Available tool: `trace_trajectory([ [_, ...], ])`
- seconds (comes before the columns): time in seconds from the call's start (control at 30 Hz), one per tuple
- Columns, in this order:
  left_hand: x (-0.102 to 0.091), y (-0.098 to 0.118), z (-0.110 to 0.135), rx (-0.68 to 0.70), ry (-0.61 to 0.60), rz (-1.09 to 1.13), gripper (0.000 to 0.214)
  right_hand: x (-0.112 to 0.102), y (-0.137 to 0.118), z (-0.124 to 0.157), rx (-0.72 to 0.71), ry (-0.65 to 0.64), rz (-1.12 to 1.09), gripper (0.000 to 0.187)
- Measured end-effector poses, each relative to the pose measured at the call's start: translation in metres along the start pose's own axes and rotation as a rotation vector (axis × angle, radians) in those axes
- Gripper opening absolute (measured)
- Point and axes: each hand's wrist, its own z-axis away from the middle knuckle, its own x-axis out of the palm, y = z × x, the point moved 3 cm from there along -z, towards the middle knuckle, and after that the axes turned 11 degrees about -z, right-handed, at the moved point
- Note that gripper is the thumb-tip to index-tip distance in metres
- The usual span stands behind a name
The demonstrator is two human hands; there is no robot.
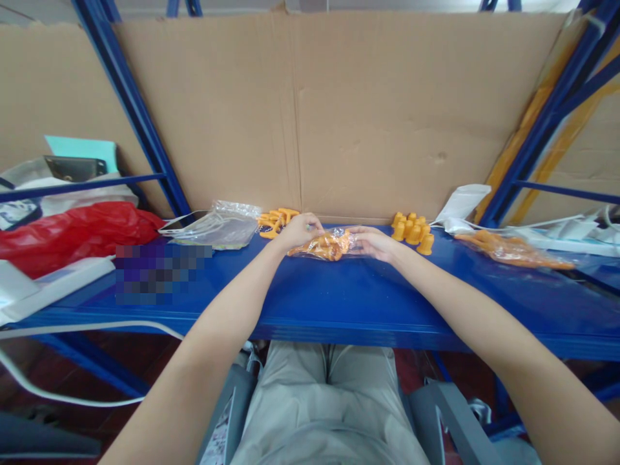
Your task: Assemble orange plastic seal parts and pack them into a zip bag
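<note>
A clear plastic bag [331, 245] with orange parts inside lies on the blue shelf in front of me. My left hand [301, 228] is closed at the bag's upper left edge, fingertips pinching the film. On the other side my right hand [372, 243] grips the bag's right end between thumb and fingers. Loose orange hook-shaped pieces [277, 221] lie just beyond my left hand. Several orange cup-shaped pieces [413, 230] stand in a group to the right of my right hand. The exact shape of the bagged parts is blurred by the shiny film.
A stack of clear bags [220, 227] lies left, near a red plastic bag [82, 232]. Another bag of orange parts [516, 249] rests at the right by a white power strip [571, 240]. Cardboard [378, 116] stands behind; blue posts [138, 123] frame the shelf [334, 300].
</note>
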Motion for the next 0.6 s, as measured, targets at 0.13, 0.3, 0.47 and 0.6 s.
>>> trace_trajectory([
  [0.13,0.001,0.001,0.000,-0.004,-0.001,0.012,0.012,-0.001,0.001,0.000,0.008,0.002,-0.004,0.023],
  [0.3,0.007,-0.004,-0.002,0.061,-0.032,-0.036,0.008,-0.004,0.007,-0.006,0.007,-0.073,0.063,0.022],
  [0.47,0.010,-0.011,-0.005,0.110,-0.034,-0.071,0.006,-0.009,0.009,-0.011,-0.017,-0.080,0.099,0.018],
  [0.6,0.015,-0.013,-0.005,0.106,-0.055,-0.064,0.006,-0.010,0.011,-0.012,0.006,-0.094,0.151,0.013],
])
